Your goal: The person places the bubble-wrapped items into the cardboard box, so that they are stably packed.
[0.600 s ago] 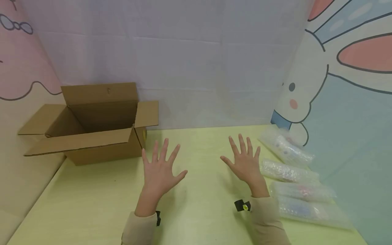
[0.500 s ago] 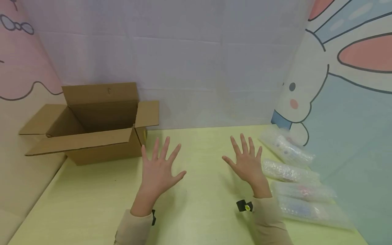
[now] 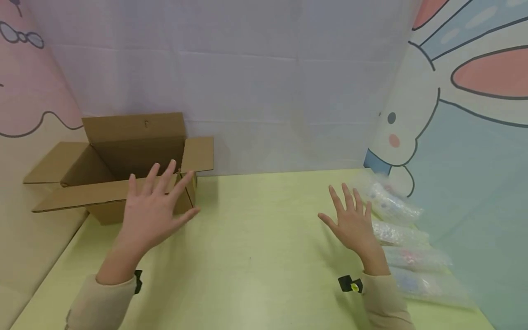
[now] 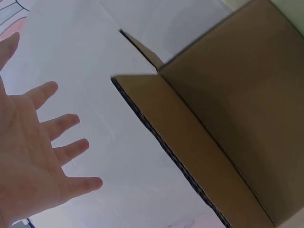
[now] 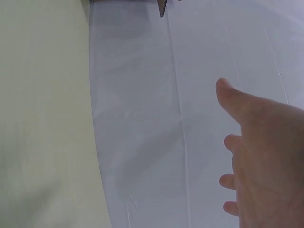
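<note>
Left hand (image 3: 150,215), fingers spread, holding nothing, is before the box (image 3: 105,213); right hand (image 3: 352,224), likewise spread and empty, and packs (image 3: 416,257) are well right of the box. Best skirt its near flap (image 3: 82,196).

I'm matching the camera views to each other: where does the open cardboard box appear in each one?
Head: the cardboard box is at left, partly behind the left hand.
Left wrist: the box fills the right side.
Right wrist: only a brown edge at the top, probably its flap.
Shared landmark: the pale backdrop.
</note>
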`<state>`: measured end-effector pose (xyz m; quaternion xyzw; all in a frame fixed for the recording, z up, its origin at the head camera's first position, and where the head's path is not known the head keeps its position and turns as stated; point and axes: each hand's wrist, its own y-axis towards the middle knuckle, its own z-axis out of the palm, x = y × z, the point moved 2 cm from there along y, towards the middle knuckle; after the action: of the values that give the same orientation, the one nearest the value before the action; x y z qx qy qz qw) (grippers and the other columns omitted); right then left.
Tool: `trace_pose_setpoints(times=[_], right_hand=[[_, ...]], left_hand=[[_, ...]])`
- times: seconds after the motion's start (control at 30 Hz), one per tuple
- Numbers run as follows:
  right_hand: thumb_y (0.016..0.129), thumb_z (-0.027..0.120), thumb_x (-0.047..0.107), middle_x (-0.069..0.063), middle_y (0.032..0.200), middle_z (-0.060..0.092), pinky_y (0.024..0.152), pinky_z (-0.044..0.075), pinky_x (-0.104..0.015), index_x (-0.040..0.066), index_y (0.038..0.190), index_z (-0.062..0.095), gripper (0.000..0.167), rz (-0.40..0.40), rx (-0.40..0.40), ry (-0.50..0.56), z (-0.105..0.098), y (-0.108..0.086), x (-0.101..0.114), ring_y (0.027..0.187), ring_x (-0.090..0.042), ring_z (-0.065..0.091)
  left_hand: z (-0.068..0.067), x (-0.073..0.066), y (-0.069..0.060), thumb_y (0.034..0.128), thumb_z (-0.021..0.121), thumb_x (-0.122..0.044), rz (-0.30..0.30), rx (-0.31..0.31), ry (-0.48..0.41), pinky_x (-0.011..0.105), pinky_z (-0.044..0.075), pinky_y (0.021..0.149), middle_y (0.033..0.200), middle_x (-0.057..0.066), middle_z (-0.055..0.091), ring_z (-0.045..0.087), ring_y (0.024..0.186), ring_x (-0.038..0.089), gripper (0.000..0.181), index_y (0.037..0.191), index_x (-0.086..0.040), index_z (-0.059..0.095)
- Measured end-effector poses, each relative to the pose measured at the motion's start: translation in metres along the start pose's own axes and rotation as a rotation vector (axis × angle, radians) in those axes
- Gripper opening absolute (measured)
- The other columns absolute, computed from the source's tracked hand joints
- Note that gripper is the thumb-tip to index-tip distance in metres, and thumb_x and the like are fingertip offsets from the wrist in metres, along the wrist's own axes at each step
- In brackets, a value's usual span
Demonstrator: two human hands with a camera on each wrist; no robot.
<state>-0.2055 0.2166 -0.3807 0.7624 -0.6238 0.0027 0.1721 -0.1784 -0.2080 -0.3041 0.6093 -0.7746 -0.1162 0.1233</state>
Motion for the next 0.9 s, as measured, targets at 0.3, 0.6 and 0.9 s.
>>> trace_pose_setpoints(times=[0.3, 0.6, 0.9], right_hand=[[0.095, 0.055, 0.047, -0.026, 0.158, 0.017, 0.105, 0.015, -0.077, 0.014, 0.156, 0.017, 0.078, -0.039, -0.036, 0.043, -0.011, -0.013, -0.021, 0.142, -0.053, 0.015], [0.096, 0.055, 0.046, -0.032, 0.154, 0.021, 0.106, 0.018, -0.072, 0.008, 0.155, 0.016, 0.08, -0.032, -0.061, 0.038, -0.021, -0.025, -0.051, 0.138, -0.056, 0.019], [0.096, 0.055, 0.044, -0.036, 0.149, 0.027, 0.103, 0.021, -0.073, 0.004, 0.154, 0.019, 0.079, -0.024, -0.101, 0.022, -0.026, -0.037, -0.082, 0.132, -0.06, 0.024]], left_hand=[[-0.018, 0.09, 0.0, 0.0922, 0.051, -0.06, -0.065, 0.053, -0.124, 0.074, 0.009, 0.11, 0.163, 0.016, 0.011, 0.011, 0.147, 0.045, 0.081, 0.157, -0.029, 0.013], [-0.003, 0.189, -0.003, 0.0963, 0.049, -0.053, -0.187, 0.112, -0.192, 0.076, 0.013, 0.102, 0.157, 0.033, 0.005, 0.013, 0.134, 0.064, 0.086, 0.157, -0.01, 0.004], [0.013, 0.237, -0.015, 0.0959, 0.052, -0.048, -0.235, 0.107, -0.234, 0.076, 0.006, 0.106, 0.154, 0.038, 0.005, 0.009, 0.135, 0.064, 0.091, 0.154, 0.001, 0.002]])
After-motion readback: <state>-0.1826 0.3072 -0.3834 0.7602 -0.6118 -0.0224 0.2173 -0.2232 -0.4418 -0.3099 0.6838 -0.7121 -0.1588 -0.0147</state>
